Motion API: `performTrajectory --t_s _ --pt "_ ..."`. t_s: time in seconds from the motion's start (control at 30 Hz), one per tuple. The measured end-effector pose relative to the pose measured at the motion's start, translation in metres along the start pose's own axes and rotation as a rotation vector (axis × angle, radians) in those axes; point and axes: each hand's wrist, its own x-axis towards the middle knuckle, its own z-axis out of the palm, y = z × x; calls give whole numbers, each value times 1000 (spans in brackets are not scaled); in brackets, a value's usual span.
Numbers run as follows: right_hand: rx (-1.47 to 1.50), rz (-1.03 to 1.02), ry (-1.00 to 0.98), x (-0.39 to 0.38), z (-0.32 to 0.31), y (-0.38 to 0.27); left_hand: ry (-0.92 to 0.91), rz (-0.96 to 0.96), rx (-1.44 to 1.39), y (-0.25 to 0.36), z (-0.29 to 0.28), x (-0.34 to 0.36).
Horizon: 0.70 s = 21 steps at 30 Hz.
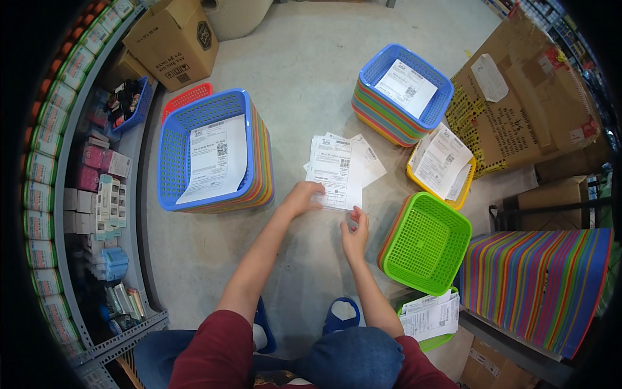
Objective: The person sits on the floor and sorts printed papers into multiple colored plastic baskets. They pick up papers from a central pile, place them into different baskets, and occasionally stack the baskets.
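A small pile of white printed label sheets (338, 165) lies on the grey floor in front of me, with a few sheets fanned out askew under the top ones. My left hand (303, 198) grips the lower left edge of the pile, its fingers closed along the paper. At the lower right corner is my right hand (355, 235), its fingers bent but apart; one fingertip touches or nearly touches the sheets. Nothing shows in that hand.
Blue-topped basket stacks stand left (251, 149) and far right (369, 97), each holding sheets. A yellow basket (461, 200) holds sheets; nearby are green baskets (424, 243). A nested basket stack (531, 285), cartons (525, 97) and a left shelf (139, 214) border the floor.
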Motion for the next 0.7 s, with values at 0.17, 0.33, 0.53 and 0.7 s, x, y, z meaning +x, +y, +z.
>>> performTrajectory --t_s 0.17,0.33,0.53,0.7 --pt "-40 -210 -207 -53 -87 -58 -67 -11 23 4 -9 11" --pt "-698 -394 -27 -101 -193 -65 236 84 -140 69 5 26" --pt "-1039 -314 -216 -105 -249 -9 95 558 -170 211 94 13" --pt "-1011 -550 -62 -108 -252 10 -230 604 60 246 120 2"
